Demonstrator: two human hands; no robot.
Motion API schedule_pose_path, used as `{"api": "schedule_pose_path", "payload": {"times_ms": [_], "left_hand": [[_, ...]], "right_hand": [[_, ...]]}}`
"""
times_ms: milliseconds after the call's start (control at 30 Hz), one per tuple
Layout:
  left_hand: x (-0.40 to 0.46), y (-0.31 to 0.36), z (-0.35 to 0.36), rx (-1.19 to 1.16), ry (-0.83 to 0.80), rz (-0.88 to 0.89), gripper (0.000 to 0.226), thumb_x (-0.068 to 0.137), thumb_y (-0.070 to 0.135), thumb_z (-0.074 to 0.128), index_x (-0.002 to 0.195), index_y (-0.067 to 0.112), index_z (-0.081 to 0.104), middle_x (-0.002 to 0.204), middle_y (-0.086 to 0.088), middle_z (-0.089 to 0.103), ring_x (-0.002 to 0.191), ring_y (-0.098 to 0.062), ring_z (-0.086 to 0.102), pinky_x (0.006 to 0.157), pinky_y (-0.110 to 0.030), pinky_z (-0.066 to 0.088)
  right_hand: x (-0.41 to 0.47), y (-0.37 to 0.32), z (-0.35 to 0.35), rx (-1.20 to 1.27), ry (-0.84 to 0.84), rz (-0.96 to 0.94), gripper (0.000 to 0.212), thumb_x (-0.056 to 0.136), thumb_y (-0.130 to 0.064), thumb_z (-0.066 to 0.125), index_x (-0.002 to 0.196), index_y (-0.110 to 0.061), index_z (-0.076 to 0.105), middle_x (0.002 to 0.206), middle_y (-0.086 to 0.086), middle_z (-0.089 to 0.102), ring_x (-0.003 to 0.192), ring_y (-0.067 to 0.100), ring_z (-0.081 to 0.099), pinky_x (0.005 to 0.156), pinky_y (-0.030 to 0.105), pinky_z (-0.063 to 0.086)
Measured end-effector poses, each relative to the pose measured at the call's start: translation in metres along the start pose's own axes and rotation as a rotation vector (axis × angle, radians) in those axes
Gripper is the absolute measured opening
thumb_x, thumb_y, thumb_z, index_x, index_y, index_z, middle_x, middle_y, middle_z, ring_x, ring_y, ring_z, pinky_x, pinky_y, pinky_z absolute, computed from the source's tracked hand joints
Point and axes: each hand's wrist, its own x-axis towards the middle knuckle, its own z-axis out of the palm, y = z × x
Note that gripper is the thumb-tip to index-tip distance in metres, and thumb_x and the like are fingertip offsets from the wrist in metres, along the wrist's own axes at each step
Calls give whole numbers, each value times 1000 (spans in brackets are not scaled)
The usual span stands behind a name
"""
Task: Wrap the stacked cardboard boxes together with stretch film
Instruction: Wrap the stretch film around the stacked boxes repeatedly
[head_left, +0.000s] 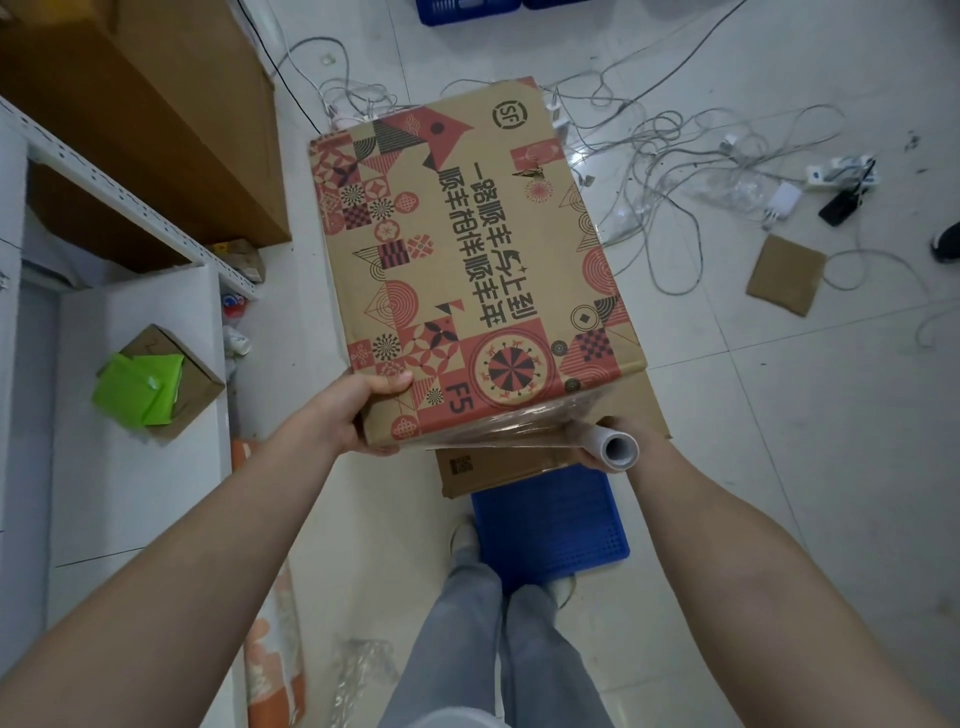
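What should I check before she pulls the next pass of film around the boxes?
1. Left hand bracing the top box at its near corner: ok.
2. Right hand gripping the film roll: ok.
3. Film drawn onto the near face: ok.
4. Film reaching the lower box: cannot tell.
5. Boxes aligned: not ok, lower one juts out.
6. Floor cables clear of walking path: not ok.

Single head-worn wide-angle view, steeply downward, close above the top box (467, 260) and tiled floor (779, 415).
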Motion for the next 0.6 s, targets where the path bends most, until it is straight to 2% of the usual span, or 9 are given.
{"api": "schedule_pose_path", "payload": {"times_ms": [67,133,200,300,367,433,500,600], "left_hand": [[1,0,0,-6,-1,3,52,76,22,73,125,18,54,92,-5,68,86,-28,63,70,-48,49],[2,0,-1,-11,-2,5,56,75,22,74,127,19,53,94,-5,69,86,-28,64,71,-49,49],[2,-1,-1,-17,-2,8,58,75,22,74,129,19,52,95,-5,68,86,-28,64,70,-49,49],[1,0,-1,-17,0,10,58,75,21,74,129,20,52,94,-5,68,86,-28,63,75,-50,49],[2,0,-2,-13,-1,11,59,75,21,74,129,20,51,95,-5,68,88,-28,63,77,-51,49],[2,-1,-2,-12,-6,13,61,74,21,75,130,21,50,98,-5,68,90,-29,63,76,-50,49],[3,0,-2,-10,-4,16,62,74,21,76,130,23,50,102,-6,68,93,-30,63,77,-51,49],[3,0,-2,-6,3,9,62,74,21,76,130,24,50,106,-7,68,96,-32,63,79,-53,49]], "right_hand": [[4,1,-4,98,-10,118,19,93,-17,53,110,-8,53,97,11,58,67,29,61,45,36,56],[14,0,-6,184,-11,218,42,83,-18,61,124,-11,54,115,9,62,66,30,60,44,37,53],[25,-3,-8,234,20,244,50,77,-18,64,125,-12,56,122,11,61,65,27,62,45,34,52],[-5,-5,1,356,4,310,43,75,-26,67,115,-11,60,111,15,64,71,19,63,49,30,56],[-14,-9,6,471,5,311,37,77,-29,69,103,-6,57,95,18,62,80,14,64,65,24,57],[-18,-11,7,494,-6,275,37,78,-30,70,101,-5,55,96,19,60,95,13,63,73,24,57],[-18,-12,8,456,-11,226,38,78,-30,70,102,-5,55,105,15,60,99,17,63,65,30,57],[-9,-13,6,376,-37,177,38,77,-26,70,108,-9,55,109,14,60,90,24,62,59,34,58]]}}
